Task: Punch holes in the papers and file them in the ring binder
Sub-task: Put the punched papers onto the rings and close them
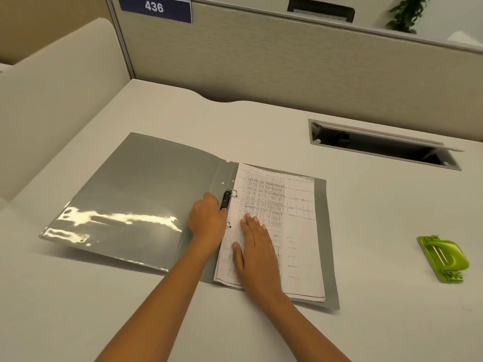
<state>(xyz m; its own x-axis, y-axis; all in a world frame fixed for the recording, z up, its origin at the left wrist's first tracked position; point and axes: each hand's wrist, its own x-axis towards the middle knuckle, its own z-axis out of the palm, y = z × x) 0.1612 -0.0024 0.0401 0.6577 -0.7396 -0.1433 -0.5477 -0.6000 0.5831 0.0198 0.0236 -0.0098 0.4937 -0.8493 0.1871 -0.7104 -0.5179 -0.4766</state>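
A grey ring binder (146, 184) lies open on the desk. A stack of handwritten papers (292, 220) sits on its right half, threaded on the metal rings (231, 192). My left hand (206, 220) has its fingers curled at the black ring mechanism (224, 201) in the spine. My right hand (254, 246) lies flat with straight fingers, pressing on the left part of the papers. A green hole punch (444, 257) rests on the desk far to the right, apart from both hands.
A rectangular cable opening (379, 145) with a raised lid is set into the desk (366, 322) at the back right. Beige partition walls (261, 61) close off the back and left side. A glossy plastic pocket (117, 223) covers the binder's left cover.
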